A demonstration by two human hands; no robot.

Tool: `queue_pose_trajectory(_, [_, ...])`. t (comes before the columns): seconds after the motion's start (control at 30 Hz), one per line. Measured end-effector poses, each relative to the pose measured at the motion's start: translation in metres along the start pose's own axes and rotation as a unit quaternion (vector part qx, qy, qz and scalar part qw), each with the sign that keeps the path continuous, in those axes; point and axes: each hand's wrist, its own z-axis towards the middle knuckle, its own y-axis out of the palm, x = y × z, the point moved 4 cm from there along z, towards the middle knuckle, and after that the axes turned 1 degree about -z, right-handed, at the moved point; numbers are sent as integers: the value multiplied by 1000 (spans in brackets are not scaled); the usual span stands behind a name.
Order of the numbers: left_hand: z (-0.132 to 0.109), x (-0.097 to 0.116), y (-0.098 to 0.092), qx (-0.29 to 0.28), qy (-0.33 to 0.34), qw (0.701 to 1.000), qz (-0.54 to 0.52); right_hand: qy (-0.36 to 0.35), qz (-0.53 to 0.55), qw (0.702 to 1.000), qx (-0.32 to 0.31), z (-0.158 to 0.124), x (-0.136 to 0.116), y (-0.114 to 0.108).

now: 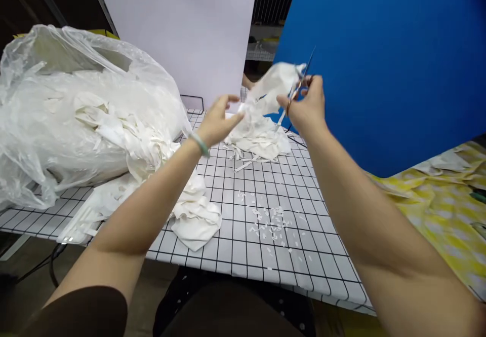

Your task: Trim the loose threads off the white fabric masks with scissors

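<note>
My right hand (308, 105) is closed round a pair of scissors (294, 92), whose blades point up and away. A thin white fabric piece (274, 84), smeared by motion, hangs in the air by the scissors, above a pile of white fabric pieces (261, 137). Whether the right fingers also touch this piece, I cannot tell. My left hand (219, 121), a pale green bangle (200, 144) at its wrist, reaches towards the same piece from the left. Its thumb and fingers are apart, with nothing seen between them.
A big clear plastic bag (76, 124) of white fabric fills the left side. More folded white fabric (197, 218) lies near the front edge. Small white snippets (271, 223) dot the grid-patterned tablecloth (231, 235). White (182, 33) and blue (379, 63) panels stand behind; another person's hand (247, 81) shows between them.
</note>
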Motion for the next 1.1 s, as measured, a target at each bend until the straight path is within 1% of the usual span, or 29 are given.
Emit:
queue_pose_trajectory(0.03, [-29, -13, -3, 3, -18, 999, 39, 69, 22, 997, -4, -32, 1, 4])
queue_pose_trajectory(0.07, [-58, -26, -6, 1, -36, 997, 74, 133, 61, 988, -54, -68, -4, 15])
queue_pose_trajectory(0.1, [-87, -38, -10, 3, -56, 993, 101, 194, 113, 963, -151, -108, -13, 31])
queue_pose_trajectory(0.13, [-113, -49, -15, 7, -71, 991, 114, 237, 164, 921, -261, -148, -27, 50])
queue_pose_trajectory(0.17, [-135, -57, -19, 7, -83, 989, 126, 264, 203, 881, -337, -184, -43, 67])
queue_pose_trajectory(0.2, [-153, -63, -22, 0, -92, 987, 133, 272, 231, 858, -369, -212, -58, 80])
queue_pose_trajectory(0.23, [-167, -67, -23, -19, -94, 986, 136, 274, 235, 850, -384, -234, -70, 90])
queue_pose_trajectory(0.27, [-177, -68, -22, -50, -92, 985, 137, 277, 237, 845, -390, -249, -79, 98])
queue_pose_trajectory(0.3, [-185, -68, -20, -92, -85, 983, 136, 279, 234, 847, -387, -258, -84, 103])
queue_pose_trajectory(0.37, [-196, -63, -11, -178, -62, 973, 131, 288, 231, 850, -375, -265, -87, 105])
queue_pose_trajectory(0.4, [-199, -60, -6, -209, -51, 968, 132, 294, 234, 851, -367, -265, -86, 102])
queue_pose_trajectory(0.43, [-201, -56, -3, -228, -42, 963, 135, 298, 240, 852, -357, -264, -84, 98])
queue_pose_trajectory(0.47, [-202, -52, 0, -236, -36, 961, 139, 301, 248, 854, -345, -263, -83, 92])
queue_pose_trajectory(0.53, [-200, -44, 3, -229, -30, 962, 144, 299, 264, 859, -321, -263, -83, 81])
queue_pose_trajectory(0.6, [-196, -32, 3, -208, -26, 968, 141, 284, 285, 866, -298, -263, -88, 73])
queue_pose_trajectory(0.67, [-191, -17, -2, -180, -31, 974, 132, 281, 319, 865, -264, -261, -93, 66])
queue_pose_trajectory(0.73, [-186, -2, -9, -163, -53, 977, 127, 293, 359, 857, -226, -255, -97, 59])
queue_pose_trajectory(0.77, [-184, 5, -13, -165, -71, 975, 128, 302, 379, 849, -211, -251, -99, 55])
queue_pose_trajectory(0.83, [-179, 17, -18, -191, -111, 966, 137, 302, 405, 840, -197, -246, -108, 50])
queue_pose_trajectory(0.87, [-176, 23, -20, -206, -129, 959, 143, 293, 406, 843, -199, -246, -114, 49])
queue_pose_trajectory(0.93, [-170, 31, -24, -234, -154, 948, 153, 272, 387, 857, -206, -250, -129, 48])
queue_pose_trajectory(0.97, [-166, 34, -27, -239, -161, 944, 161, 267, 374, 864, -205, -254, -135, 49])
queue_pose_trajectory(1.0, [-163, 36, -30, -239, -166, 941, 172, 273, 372, 865, -198, -256, -139, 50])
queue_pose_trajectory(1.03, [-159, 37, -35, -237, -170, 939, 183, 293, 384, 856, -186, -258, -140, 51])
queue_pose_trajectory(1.07, [-157, 38, -39, -240, -174, 936, 188, 320, 410, 837, -171, -257, -138, 51])
queue_pose_trajectory(1.1, [-157, 37, -43, -256, -180, 932, 182, 347, 442, 812, -159, -254, -134, 50])
